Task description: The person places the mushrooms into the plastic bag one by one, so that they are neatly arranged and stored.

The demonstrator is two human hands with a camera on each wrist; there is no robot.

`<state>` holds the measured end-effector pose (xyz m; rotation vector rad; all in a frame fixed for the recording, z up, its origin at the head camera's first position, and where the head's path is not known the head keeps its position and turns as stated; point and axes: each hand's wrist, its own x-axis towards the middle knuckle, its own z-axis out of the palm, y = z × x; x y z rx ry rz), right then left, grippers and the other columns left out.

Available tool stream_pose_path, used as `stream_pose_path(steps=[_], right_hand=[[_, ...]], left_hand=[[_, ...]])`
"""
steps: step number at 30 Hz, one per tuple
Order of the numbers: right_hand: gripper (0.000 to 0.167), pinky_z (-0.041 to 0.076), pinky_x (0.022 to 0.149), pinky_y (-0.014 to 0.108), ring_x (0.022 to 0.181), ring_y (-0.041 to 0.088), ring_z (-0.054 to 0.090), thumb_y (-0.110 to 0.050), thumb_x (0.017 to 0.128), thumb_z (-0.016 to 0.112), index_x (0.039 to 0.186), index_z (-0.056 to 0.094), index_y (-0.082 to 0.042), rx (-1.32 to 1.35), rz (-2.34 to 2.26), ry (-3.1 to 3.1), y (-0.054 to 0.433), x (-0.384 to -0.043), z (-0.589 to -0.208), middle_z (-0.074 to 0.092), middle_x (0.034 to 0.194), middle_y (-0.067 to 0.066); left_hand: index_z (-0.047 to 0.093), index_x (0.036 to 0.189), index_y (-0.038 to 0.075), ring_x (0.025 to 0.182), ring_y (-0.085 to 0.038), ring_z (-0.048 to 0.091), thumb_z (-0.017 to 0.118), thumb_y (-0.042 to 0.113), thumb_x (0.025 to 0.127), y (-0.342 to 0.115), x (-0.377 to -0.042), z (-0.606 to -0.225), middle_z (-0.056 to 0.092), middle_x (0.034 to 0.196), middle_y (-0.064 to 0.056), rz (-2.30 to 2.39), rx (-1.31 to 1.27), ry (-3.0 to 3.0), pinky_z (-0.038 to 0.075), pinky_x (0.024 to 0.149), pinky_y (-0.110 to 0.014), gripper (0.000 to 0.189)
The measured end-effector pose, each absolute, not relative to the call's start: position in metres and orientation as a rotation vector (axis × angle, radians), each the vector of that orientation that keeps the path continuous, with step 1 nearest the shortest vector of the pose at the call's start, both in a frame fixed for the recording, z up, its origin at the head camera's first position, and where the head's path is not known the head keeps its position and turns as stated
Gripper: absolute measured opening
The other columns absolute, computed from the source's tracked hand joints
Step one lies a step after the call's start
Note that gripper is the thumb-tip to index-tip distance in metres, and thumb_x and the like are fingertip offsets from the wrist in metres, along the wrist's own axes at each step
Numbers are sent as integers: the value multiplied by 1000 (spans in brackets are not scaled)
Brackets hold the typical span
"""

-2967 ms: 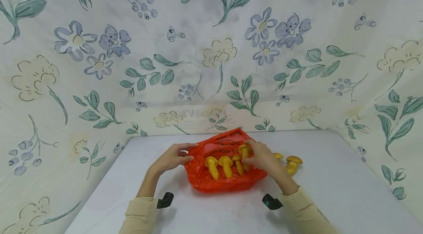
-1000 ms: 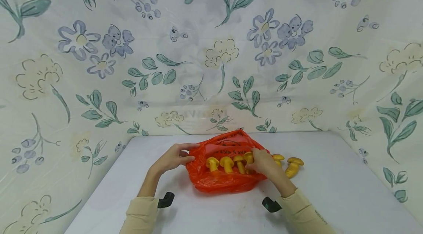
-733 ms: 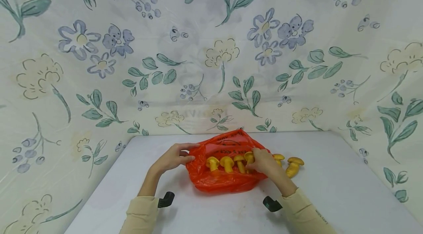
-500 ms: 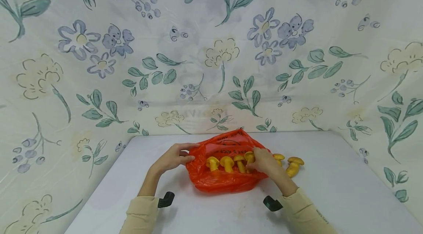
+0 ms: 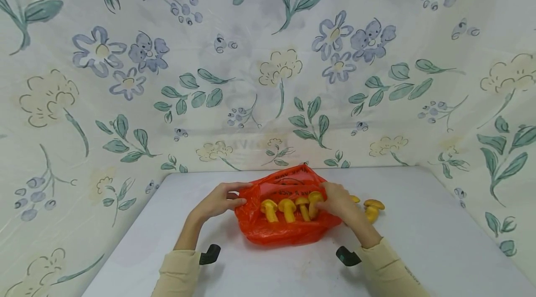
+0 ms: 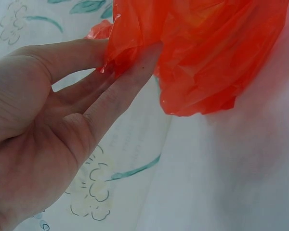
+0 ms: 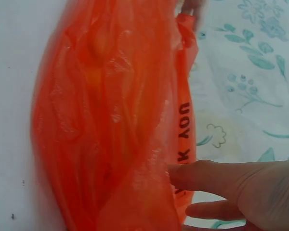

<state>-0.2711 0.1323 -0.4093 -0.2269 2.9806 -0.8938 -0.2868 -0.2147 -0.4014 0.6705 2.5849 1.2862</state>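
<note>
A red plastic bag [image 5: 289,236] lies on the white table with its mouth spread. Several yellow mushrooms [image 5: 287,210] stand in a row inside it, caps up. At the bag's left edge, my left hand [image 5: 217,201] pinches the thin plastic between thumb and fingers; the left wrist view shows the gathered film. My right hand [image 5: 339,201] is at the bag's right edge, its thumb beside the rightmost mushroom [image 5: 315,204]. In the right wrist view, the thumb [image 7: 202,175] touches the rim and the fingers lie loosely extended, their tips partly hidden.
Right of the bag, a yellow mushroom [image 5: 372,208] lies on the table [image 5: 427,241], and another mushroom [image 5: 355,199] is mostly hidden behind my right hand. A floral cloth [image 5: 251,78] hangs behind and along both sides of the table.
The right hand first lowered a mushroom into the bag at the right end of the row. It has since drawn back rightward, leaving that mushroom more visible. The left hand has stayed put.
</note>
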Motion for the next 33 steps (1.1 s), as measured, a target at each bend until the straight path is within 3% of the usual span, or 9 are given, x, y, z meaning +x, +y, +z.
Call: stream_pose_path(steps=[7, 15, 33], right_hand=[[55, 59, 84, 44, 96, 26, 63, -20, 85, 77, 132, 56, -1, -264, -920, 3015, 139, -270, -402, 67, 119, 18], [55, 58, 68, 29, 80, 21, 59, -22, 86, 75, 134, 55, -5, -238, -994, 3007, 152, -272, -396, 67, 102, 14], [51, 59, 70, 32, 88, 24, 60, -25, 88, 73, 132, 55, -6, -229, -966, 3038, 174, -264, -390, 66, 110, 18]], left_hand=[[56, 139, 14, 102, -24, 67, 65, 15, 94, -214, -287, -403, 60, 134, -15, 1291, 669, 2577, 61, 77, -32, 46], [56, 139, 12, 100, -23, 67, 65, 16, 94, -216, -287, -402, 61, 133, -16, 1293, 685, 2581, 61, 77, -32, 46], [55, 139, 10, 103, -27, 68, 65, 15, 94, -218, -288, -402, 59, 135, -20, 1293, 737, 2575, 61, 76, -32, 46]])
